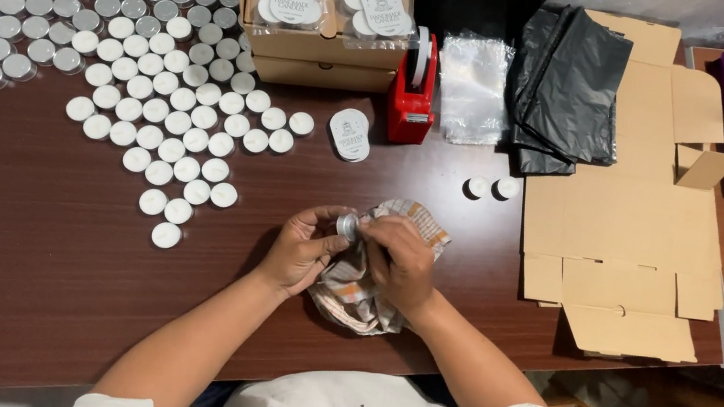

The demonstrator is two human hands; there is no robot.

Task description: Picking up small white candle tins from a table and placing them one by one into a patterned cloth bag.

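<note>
Holding a small metal tealight cup (347, 224) between the fingertips of both hands, I keep it just above the desk (34, 258), near its front edge. My left hand (302, 247) pinches the cup from the side, and my right hand (399, 260) is closed on a crumpled patterned cloth (348, 293) and presses it against the cup. To do it well, I think the left hand should turn the cup slowly while the cloth stays firm. Rows of white tealights (172, 120) lie well apart, at the left. My fingers hide most of the cup, so I cannot tell if wax is inside.
</note>
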